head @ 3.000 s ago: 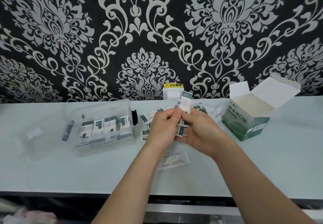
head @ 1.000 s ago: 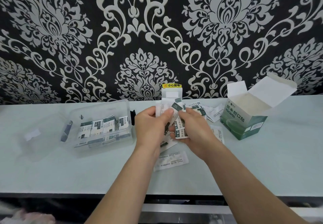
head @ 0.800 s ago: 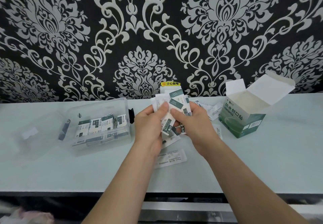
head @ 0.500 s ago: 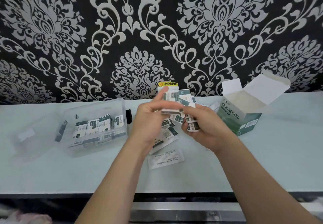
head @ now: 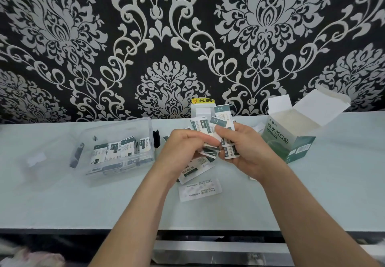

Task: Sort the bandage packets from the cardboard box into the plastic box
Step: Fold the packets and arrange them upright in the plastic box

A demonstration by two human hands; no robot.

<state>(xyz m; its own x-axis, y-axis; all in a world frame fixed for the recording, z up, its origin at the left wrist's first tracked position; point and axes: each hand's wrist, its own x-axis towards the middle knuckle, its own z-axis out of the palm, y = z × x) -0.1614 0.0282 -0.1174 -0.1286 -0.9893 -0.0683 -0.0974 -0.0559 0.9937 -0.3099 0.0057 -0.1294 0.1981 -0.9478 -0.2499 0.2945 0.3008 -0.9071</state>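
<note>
Both hands meet at the middle of the pale table over a bunch of white-and-green bandage packets (head: 210, 127). My left hand (head: 183, 150) grips the bunch from the left, fingers curled over its lower part. From the right, my right hand (head: 248, 152) grips packets too, thumb on top. A clear plastic box (head: 116, 133) on the left holds several packets standing in a row. The green-and-white cardboard box (head: 291, 141) stands open at the right. Two loose packets (head: 199, 190) lie on the table below my hands.
The plastic box's clear lid (head: 35, 160) lies at the far left. A white wall socket with a yellow warning label (head: 203, 105) sits behind the hands. More loose packets (head: 258, 127) lie near the cardboard box. The table's front edge (head: 62, 229) runs below my forearms.
Both hands have kept gathering and shuffling the packets into one bunch. The left fingers, stretched over the top half a second ago, have curled down onto the bunch's lower part.
</note>
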